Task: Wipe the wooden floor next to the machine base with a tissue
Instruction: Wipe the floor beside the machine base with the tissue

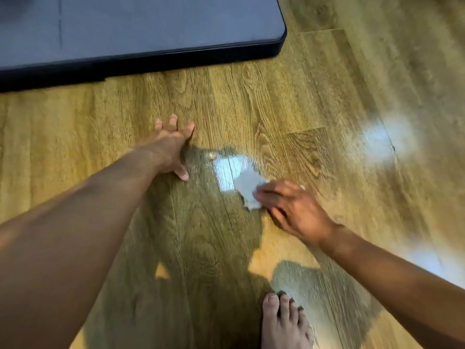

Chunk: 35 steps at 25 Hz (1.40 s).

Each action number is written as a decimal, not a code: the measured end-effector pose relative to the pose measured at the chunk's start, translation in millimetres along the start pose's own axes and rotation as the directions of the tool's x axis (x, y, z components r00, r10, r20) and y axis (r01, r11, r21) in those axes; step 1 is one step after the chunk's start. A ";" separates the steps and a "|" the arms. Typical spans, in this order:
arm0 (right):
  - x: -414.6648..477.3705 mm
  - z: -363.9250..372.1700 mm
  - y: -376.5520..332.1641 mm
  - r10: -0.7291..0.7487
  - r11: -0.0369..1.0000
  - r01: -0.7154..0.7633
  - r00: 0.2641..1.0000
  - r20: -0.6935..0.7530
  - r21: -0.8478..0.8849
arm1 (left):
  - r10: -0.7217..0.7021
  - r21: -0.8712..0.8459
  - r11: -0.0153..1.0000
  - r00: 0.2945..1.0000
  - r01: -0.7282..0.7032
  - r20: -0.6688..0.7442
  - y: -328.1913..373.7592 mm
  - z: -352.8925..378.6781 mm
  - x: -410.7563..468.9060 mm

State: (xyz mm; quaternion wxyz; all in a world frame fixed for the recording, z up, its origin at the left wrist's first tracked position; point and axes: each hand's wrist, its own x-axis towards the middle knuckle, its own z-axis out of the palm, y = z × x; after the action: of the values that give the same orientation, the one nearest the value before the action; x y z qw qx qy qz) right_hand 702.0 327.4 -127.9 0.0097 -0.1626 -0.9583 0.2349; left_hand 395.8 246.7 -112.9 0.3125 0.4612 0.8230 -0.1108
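Floor (251, 96) fills most of my feed: wood-grain planks, with the dark base (151, 28) across the top left, front edge and rounded corner showing. Left hand (171, 147) is planted on the planks this side of the base, fingers spread wide, holding nothing, just a prop. Right hand (294, 210) has its fingers laid fairly straight over the tissue (247, 190), pressing it to the floor well short of the base, right at the edge of a shiny patch (227, 167). A bare foot (284, 323) pokes in at the bottom.

My take on the step: wiping is on, but the strip along the base hasn't got the tissue anywhere near it yet. I'd go with flat fingers, even pressure and overlapping strokes worked up toward the base edge, and refold the tissue if it gets soggy so it doesn't shred.

Hard to make out: everything's motion-smeared, so I can't say if the shine is liquid or just lamp glare. The right thumb is hidden, most of the tissue sits under the fingers, and the base is cut off top and left.
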 end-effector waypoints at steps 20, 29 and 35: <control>93.4 0.7 1.9 -0.214 0.973 0.208 0.976 0.052 0.102 | -0.145 0.059 0.988 0.989 0.143 0.037 -4.3 -6.2 -4.9; 166.6 -5.0 16.6 -0.336 0.935 0.335 0.942 0.017 -0.118 | -0.137 0.010 0.991 0.985 0.136 0.107 -4.8 -5.3 2.4; 275.9 -27.2 42.9 0.073 0.994 -0.090 0.972 -0.224 -0.069 | -0.085 0.007 0.996 0.994 0.085 0.065 -10.9 1.5 5.3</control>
State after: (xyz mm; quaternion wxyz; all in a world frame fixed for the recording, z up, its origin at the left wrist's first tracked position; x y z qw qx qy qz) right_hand 456.5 462.6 -139.1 0.1002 -0.2271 -0.9523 0.1777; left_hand 385.4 243.7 -118.5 0.3330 0.4227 0.8310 -0.1408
